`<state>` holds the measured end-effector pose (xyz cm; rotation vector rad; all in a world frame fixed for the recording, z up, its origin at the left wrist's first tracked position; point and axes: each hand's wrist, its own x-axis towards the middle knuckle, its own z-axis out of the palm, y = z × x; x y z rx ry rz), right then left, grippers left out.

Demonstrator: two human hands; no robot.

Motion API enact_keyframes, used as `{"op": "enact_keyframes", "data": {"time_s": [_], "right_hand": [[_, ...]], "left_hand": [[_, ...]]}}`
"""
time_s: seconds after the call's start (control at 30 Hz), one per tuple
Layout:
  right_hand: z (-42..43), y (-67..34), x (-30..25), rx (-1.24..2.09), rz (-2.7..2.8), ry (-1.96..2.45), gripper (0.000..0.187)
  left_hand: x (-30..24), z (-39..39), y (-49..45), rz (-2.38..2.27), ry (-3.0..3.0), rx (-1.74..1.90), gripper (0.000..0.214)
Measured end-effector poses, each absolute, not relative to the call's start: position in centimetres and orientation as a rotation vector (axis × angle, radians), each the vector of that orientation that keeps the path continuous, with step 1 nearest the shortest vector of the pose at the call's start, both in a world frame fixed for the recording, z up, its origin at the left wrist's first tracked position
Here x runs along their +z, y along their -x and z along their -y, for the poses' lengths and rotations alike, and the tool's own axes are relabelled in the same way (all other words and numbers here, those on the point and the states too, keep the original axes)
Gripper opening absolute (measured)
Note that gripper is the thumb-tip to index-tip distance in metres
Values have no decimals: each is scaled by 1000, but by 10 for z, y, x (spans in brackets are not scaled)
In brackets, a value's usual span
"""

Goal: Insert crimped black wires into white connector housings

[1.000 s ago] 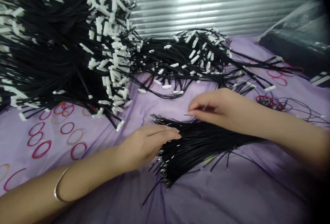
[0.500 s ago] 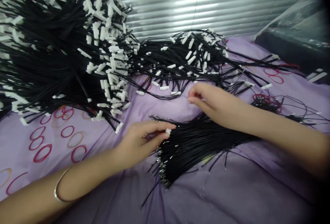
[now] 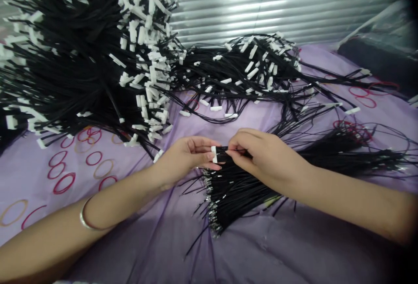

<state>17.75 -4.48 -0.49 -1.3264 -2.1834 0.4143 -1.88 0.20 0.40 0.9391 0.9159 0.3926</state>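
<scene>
Between the thumb and fingers of my left hand (image 3: 191, 157) is a white plastic connector housing (image 3: 214, 154). Black wires (image 3: 222, 150) run from its right side to my right hand (image 3: 250, 148), whose thumb and forefinger pinch them close to the housing. Below both hands lies a thick bundle of loose black wires (image 3: 241, 192), with small metal terminals (image 3: 213, 214) at its left end. My left wrist wears a thin bangle (image 3: 85, 216).
At the left rises a big heap of black cables with white connectors (image 3: 143, 70). More such cables (image 3: 228, 70) lie at the back before a ribbed metallic surface (image 3: 277, 1). Red and yellow rubber bands (image 3: 63, 184) are scattered on the purple cloth (image 3: 277, 249). A plastic bag (image 3: 385, 35) stands back right.
My right hand has come down and left to the connector housing in my left hand. The housing now shows upright, with black wires between the hands. The view has shifted slightly.
</scene>
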Motion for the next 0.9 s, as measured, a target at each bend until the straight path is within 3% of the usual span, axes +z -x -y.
{"op": "enact_keyframes", "data": {"time_s": [0.9], "right_hand": [[39, -168, -22, 528, 2120, 1370, 10]], "left_hand": [[4, 1, 16, -970, -1007, 415, 19]]}}
